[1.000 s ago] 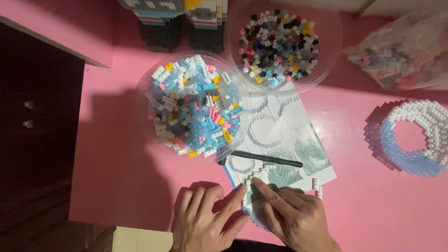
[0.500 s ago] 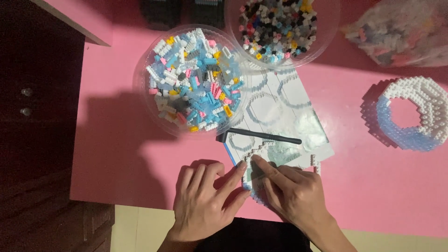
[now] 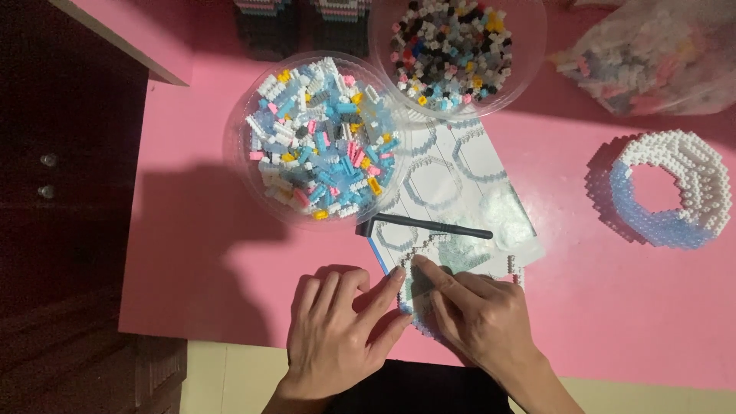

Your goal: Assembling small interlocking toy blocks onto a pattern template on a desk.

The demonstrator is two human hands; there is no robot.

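My left hand [image 3: 337,330] and my right hand [image 3: 479,318] lie side by side at the near edge of the pink table [image 3: 192,253]. Their forefingers meet on a flat ring of small white bricks [image 3: 418,253] that rests on a printed instruction sheet [image 3: 460,176]. The right forefinger tip presses the ring's top edge. The left forefinger touches its left side. Most of the ring is hidden under my right hand. A black tool [image 3: 425,227] lies across the sheet just beyond my fingers.
A clear bowl of white, blue and pink bricks [image 3: 318,142] stands ahead on the left. A second bowl of dark mixed bricks [image 3: 452,46] is behind it. A built white and blue ring [image 3: 667,192] sits at right, a plastic bag of bricks [image 3: 652,57] behind. A dark cabinet [image 3: 54,192] stands at left.
The view has shifted a little. Both hands stay on the white brick ring, fingers barely moved.
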